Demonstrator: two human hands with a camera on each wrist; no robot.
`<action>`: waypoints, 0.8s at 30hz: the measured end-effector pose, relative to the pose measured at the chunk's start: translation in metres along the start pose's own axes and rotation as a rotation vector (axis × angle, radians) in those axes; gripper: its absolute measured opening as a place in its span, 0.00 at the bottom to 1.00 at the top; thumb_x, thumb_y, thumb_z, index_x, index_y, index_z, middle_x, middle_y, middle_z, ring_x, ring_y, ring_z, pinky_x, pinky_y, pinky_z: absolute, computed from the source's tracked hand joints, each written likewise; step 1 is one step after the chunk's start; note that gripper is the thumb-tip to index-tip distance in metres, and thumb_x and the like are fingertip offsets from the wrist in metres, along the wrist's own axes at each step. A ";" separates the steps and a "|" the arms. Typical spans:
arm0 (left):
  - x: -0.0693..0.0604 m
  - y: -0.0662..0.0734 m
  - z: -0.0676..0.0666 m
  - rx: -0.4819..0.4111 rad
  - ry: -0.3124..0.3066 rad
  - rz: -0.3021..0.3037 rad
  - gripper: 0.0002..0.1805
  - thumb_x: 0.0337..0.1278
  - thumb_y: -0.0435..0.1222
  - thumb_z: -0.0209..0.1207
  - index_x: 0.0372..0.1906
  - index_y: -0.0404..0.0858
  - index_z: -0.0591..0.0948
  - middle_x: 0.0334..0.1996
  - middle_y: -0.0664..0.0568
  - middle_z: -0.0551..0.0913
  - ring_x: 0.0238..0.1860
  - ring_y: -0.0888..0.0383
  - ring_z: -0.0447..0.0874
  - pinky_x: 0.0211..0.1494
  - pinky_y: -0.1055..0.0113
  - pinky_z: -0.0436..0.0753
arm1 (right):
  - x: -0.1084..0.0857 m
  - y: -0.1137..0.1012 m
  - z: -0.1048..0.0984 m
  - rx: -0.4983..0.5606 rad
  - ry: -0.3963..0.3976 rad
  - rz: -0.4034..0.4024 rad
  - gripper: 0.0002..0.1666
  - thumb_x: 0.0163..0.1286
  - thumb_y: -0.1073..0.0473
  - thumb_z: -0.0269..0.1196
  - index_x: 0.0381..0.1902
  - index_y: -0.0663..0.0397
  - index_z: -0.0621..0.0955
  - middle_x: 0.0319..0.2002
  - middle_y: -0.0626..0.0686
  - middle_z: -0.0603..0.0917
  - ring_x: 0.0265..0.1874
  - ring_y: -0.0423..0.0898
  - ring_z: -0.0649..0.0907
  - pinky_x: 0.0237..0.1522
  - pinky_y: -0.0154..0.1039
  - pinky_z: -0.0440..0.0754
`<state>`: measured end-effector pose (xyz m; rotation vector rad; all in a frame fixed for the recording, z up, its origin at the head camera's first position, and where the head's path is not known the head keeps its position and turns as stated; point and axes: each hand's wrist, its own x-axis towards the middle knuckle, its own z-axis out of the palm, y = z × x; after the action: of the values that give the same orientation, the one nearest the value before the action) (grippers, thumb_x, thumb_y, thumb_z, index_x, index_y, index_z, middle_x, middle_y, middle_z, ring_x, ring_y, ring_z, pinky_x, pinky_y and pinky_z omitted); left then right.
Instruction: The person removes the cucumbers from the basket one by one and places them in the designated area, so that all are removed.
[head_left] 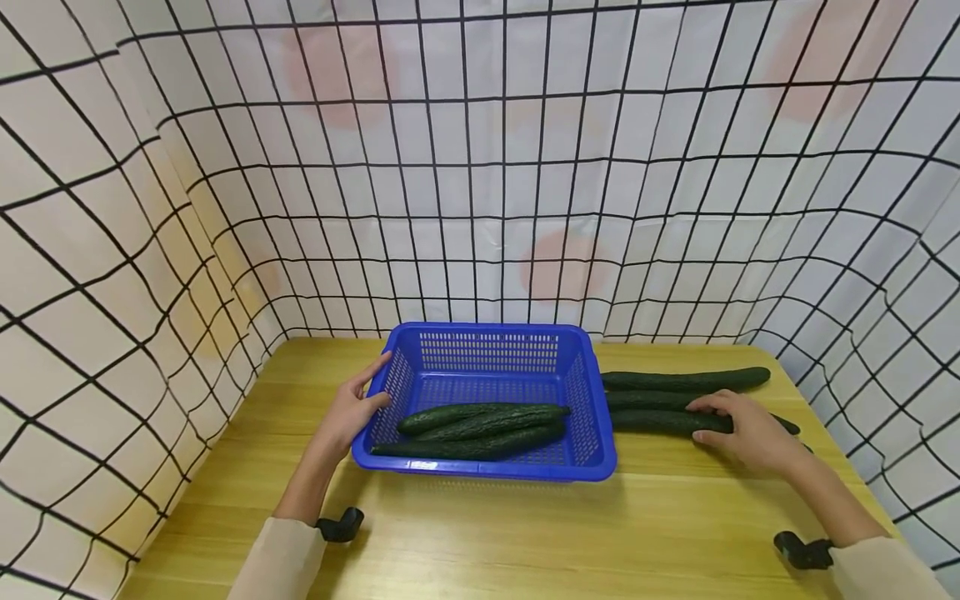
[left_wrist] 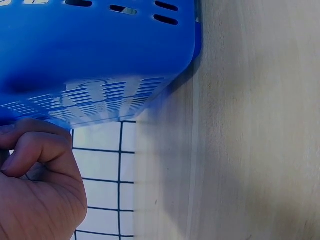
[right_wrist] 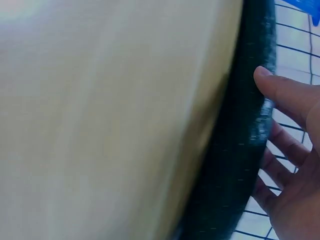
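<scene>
A blue perforated plastic basket (head_left: 480, 468) stands on the table with three dark green cucumbers (head_left: 487, 429) lying in its near half. At its left side my left hand (head_left: 348, 415) holds the rim, thumb and index finger over the edge; in the left wrist view its other fingers are curled beside the basket wall (left_wrist: 105, 50). Right of the basket lie three more cucumbers (head_left: 690, 382), side by side. My right hand (head_left: 750, 433) grips the nearest cucumber (head_left: 656, 422), its thumb (right_wrist: 285, 90) on the near side and its fingers behind. The left ends are partly hidden by the basket.
The wooden table (head_left: 480, 542) is bordered at the back and sides by white cloth with a black grid (head_left: 450, 192). Black devices (head_left: 341, 525) are strapped to both wrists, near the sleeves.
</scene>
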<state>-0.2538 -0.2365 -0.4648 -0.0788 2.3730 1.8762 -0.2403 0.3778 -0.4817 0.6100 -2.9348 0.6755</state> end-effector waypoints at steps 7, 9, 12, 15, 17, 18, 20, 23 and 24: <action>-0.001 0.001 -0.001 -0.010 0.001 0.004 0.42 0.64 0.30 0.57 0.79 0.63 0.63 0.74 0.31 0.67 0.45 0.43 0.89 0.42 0.53 0.91 | 0.021 -0.020 -0.017 0.047 0.012 0.035 0.29 0.72 0.46 0.67 0.63 0.57 0.80 0.57 0.61 0.83 0.53 0.60 0.81 0.51 0.61 0.81; -0.002 0.002 -0.002 -0.013 0.000 0.006 0.42 0.64 0.30 0.57 0.79 0.63 0.63 0.74 0.31 0.67 0.45 0.43 0.89 0.42 0.53 0.91 | 0.030 -0.030 -0.022 0.055 0.016 0.031 0.29 0.73 0.45 0.65 0.63 0.57 0.80 0.57 0.61 0.83 0.53 0.59 0.81 0.51 0.60 0.81; -0.002 0.002 -0.002 -0.024 -0.004 0.008 0.42 0.65 0.30 0.57 0.80 0.62 0.62 0.75 0.30 0.65 0.46 0.42 0.89 0.42 0.52 0.91 | 0.043 -0.047 -0.025 0.057 0.022 0.013 0.27 0.75 0.45 0.63 0.62 0.56 0.81 0.56 0.60 0.85 0.52 0.57 0.82 0.50 0.57 0.82; -0.001 0.001 -0.001 -0.028 -0.008 0.007 0.42 0.65 0.30 0.57 0.80 0.61 0.62 0.76 0.30 0.63 0.45 0.42 0.89 0.42 0.52 0.91 | 0.055 -0.064 -0.026 0.074 0.023 -0.014 0.25 0.75 0.46 0.62 0.62 0.54 0.82 0.55 0.57 0.85 0.50 0.54 0.83 0.49 0.54 0.84; -0.001 0.000 -0.001 -0.026 -0.006 0.006 0.42 0.65 0.30 0.57 0.80 0.61 0.62 0.76 0.30 0.63 0.44 0.43 0.89 0.41 0.53 0.91 | 0.062 -0.076 -0.025 0.095 0.027 -0.038 0.24 0.76 0.47 0.62 0.62 0.53 0.82 0.55 0.56 0.86 0.50 0.52 0.83 0.50 0.53 0.84; -0.001 0.000 -0.001 -0.025 -0.004 0.006 0.42 0.65 0.30 0.57 0.80 0.61 0.62 0.75 0.30 0.64 0.44 0.44 0.89 0.41 0.53 0.91 | 0.066 -0.081 -0.025 0.104 0.032 -0.044 0.23 0.76 0.47 0.62 0.62 0.52 0.82 0.55 0.54 0.86 0.50 0.52 0.83 0.51 0.52 0.83; -0.001 0.000 0.000 -0.028 0.000 0.006 0.42 0.65 0.29 0.57 0.80 0.61 0.63 0.73 0.29 0.66 0.43 0.44 0.90 0.41 0.53 0.91 | 0.072 -0.093 -0.025 0.116 0.037 -0.064 0.23 0.76 0.47 0.62 0.62 0.50 0.82 0.55 0.53 0.86 0.51 0.52 0.82 0.53 0.54 0.83; -0.001 -0.001 0.000 -0.024 0.000 0.009 0.42 0.64 0.29 0.57 0.80 0.61 0.63 0.72 0.30 0.68 0.43 0.44 0.90 0.41 0.53 0.91 | 0.081 -0.109 -0.025 0.129 0.050 -0.095 0.22 0.76 0.47 0.62 0.62 0.50 0.81 0.56 0.54 0.85 0.52 0.53 0.82 0.55 0.57 0.82; -0.001 0.000 0.000 -0.025 0.002 0.008 0.42 0.64 0.29 0.57 0.80 0.61 0.63 0.71 0.29 0.70 0.42 0.44 0.90 0.40 0.53 0.91 | 0.084 -0.114 -0.025 0.134 0.050 -0.105 0.22 0.76 0.47 0.62 0.62 0.51 0.81 0.56 0.54 0.85 0.52 0.54 0.82 0.55 0.57 0.82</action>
<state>-0.2528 -0.2366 -0.4650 -0.0741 2.3551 1.9102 -0.2728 0.2636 -0.4003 0.7425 -2.8055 0.8677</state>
